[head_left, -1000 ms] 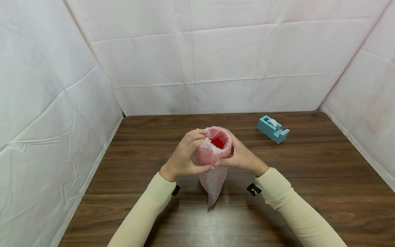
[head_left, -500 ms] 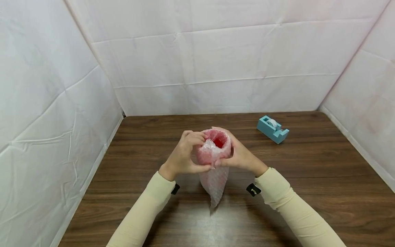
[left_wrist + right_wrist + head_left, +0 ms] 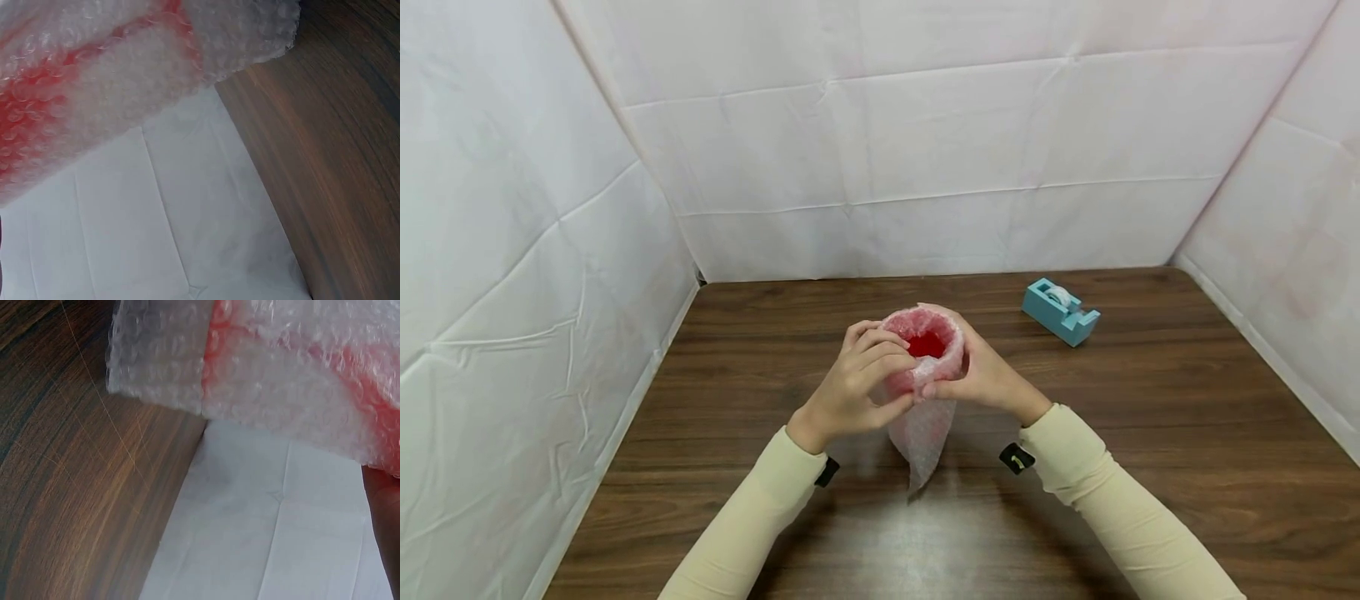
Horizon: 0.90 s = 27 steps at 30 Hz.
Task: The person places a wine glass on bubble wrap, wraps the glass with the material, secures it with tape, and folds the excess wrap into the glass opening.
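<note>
A tube of clear bubble wrap [image 3: 922, 433] surrounds a red object [image 3: 927, 343], visible through the open upper end in the head view. Both wrist views show red and whitish areas through the bubbles; the object's kind cannot be told. My left hand [image 3: 857, 379] holds the near left of the upper rim, fingers bent over the edge and thumb below. Curved round the right side, my right hand [image 3: 983, 371] grips the wrap with its thumb at the front. A pointed flap of wrap hangs down toward the table. The tube's bottom is hidden.
A light blue tape dispenser [image 3: 1060, 312] with a roll of tape stands at the back right of the brown wooden table [image 3: 745, 333]. White sheeting [image 3: 925, 142] closes off the back and both sides.
My left fingers have moved over the near rim and folded the loose wrap there downward, so the opening looks wider. The right hand keeps its grip almost unchanged.
</note>
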Each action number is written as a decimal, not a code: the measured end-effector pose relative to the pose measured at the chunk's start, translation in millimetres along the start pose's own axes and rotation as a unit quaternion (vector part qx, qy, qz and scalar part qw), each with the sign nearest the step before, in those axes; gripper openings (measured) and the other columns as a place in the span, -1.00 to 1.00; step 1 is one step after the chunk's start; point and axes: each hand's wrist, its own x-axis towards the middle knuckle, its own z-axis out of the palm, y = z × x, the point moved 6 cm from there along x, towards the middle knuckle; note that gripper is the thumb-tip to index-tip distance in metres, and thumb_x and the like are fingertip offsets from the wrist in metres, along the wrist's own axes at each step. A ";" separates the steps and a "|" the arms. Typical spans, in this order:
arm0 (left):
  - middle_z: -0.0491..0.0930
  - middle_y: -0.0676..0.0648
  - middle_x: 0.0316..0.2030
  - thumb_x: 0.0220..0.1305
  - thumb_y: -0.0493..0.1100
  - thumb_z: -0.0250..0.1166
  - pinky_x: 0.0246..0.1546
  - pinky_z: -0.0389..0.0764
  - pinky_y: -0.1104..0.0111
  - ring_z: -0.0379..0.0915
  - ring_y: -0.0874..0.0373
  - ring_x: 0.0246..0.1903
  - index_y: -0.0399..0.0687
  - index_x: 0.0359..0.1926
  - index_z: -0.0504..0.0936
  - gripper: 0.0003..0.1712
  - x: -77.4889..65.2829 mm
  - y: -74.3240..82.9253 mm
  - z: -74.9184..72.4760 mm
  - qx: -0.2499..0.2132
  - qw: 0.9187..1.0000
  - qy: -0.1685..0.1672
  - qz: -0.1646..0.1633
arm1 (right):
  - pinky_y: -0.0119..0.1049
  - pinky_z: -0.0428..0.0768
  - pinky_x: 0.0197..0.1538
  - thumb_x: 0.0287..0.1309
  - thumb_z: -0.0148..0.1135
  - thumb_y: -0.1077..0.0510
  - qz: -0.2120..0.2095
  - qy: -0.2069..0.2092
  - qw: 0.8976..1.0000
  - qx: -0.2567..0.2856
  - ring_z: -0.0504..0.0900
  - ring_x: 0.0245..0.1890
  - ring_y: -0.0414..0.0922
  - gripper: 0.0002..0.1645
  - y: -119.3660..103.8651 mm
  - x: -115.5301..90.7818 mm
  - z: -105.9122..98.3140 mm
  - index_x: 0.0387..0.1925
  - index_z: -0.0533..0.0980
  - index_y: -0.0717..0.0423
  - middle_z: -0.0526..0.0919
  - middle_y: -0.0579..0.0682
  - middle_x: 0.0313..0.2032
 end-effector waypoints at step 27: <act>0.53 -0.02 -0.33 -0.09 -0.26 0.49 0.05 0.13 0.01 0.29 0.06 -0.08 -0.07 -0.26 0.65 -0.70 3.6 1.5 4.9 -0.043 0.997 -0.031 -0.062 | -0.28 0.55 0.12 -0.16 0.54 0.15 0.005 0.014 1.000 -0.009 0.35 0.21 -0.03 0.15 2.3 -3.3 -2.2 0.41 0.06 0.04 0.30 0.05 0.27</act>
